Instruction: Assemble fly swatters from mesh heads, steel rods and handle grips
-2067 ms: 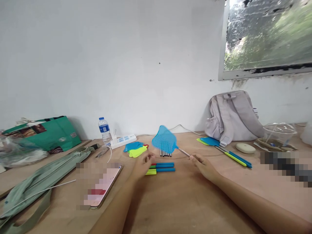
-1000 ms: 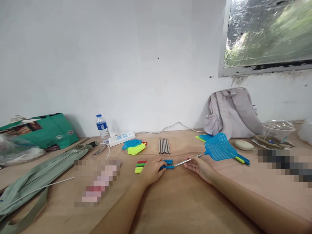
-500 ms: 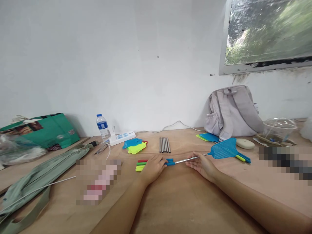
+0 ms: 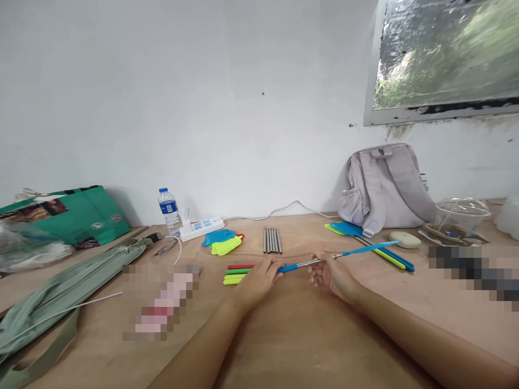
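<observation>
A blue fly swatter (image 4: 310, 263) with a silver rod spans my two hands, its head turned edge-on to me at the right. My left hand (image 4: 259, 281) is closed around its blue handle. Fingers of my right hand (image 4: 330, 273) pinch the rod near the head. Beneath and beside my left hand lie red, green and yellow handles (image 4: 233, 279), partly hidden by it. Several metal rods (image 4: 272, 241) lie side by side beyond my hands. Loose swatter heads (image 4: 225, 242) in blue, yellow and red are piled to their left.
Two swatters, blue and yellow (image 4: 391, 257), lie on the right before a grey backpack (image 4: 385, 186). A power strip (image 4: 203, 228), a water bottle (image 4: 168, 208) and a green bag (image 4: 81, 216) stand at the left. A plastic cup (image 4: 462, 213) sits far right.
The swatter has rolled so its head went from flat-facing to edge-on. Its handle has lifted off the other handles, with my left hand gripping it.
</observation>
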Demonstrator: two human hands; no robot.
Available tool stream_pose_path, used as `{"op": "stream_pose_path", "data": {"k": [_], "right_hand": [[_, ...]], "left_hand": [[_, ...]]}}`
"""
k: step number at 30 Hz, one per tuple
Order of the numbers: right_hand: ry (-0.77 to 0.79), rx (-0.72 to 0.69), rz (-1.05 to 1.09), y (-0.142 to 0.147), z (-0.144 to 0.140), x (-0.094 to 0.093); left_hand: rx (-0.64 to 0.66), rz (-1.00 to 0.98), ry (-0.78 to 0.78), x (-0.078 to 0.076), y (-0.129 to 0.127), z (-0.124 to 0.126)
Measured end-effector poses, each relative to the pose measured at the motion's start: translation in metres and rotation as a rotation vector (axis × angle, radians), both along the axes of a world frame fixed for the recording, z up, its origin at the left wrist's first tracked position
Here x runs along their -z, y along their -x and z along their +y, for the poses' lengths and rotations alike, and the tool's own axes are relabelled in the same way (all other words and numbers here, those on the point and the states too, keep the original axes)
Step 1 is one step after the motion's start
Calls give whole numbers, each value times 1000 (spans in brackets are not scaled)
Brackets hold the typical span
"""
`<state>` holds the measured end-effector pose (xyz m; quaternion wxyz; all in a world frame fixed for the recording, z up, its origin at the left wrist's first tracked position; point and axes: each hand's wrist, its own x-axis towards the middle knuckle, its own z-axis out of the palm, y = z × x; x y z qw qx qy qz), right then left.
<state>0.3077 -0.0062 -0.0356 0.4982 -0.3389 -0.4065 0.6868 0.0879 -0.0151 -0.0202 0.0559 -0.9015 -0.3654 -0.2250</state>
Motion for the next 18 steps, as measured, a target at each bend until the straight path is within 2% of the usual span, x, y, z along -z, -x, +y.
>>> {"op": "stream_pose_path", "data": {"k": [3, 6, 11, 18], "right_hand": [[38, 52, -60, 6, -2, 3], [42, 41, 28, 17, -8, 6], [118, 57, 186, 38, -22, 5], [115, 20, 263, 40, -22, 10]], "left_hand": [[-3, -51, -20, -8, -5, -7], [19, -65, -50, -13, -12, -13], [4, -55, -115, -10, -23, -23], [-25, -63, -85, -11, -34, -32]]}}
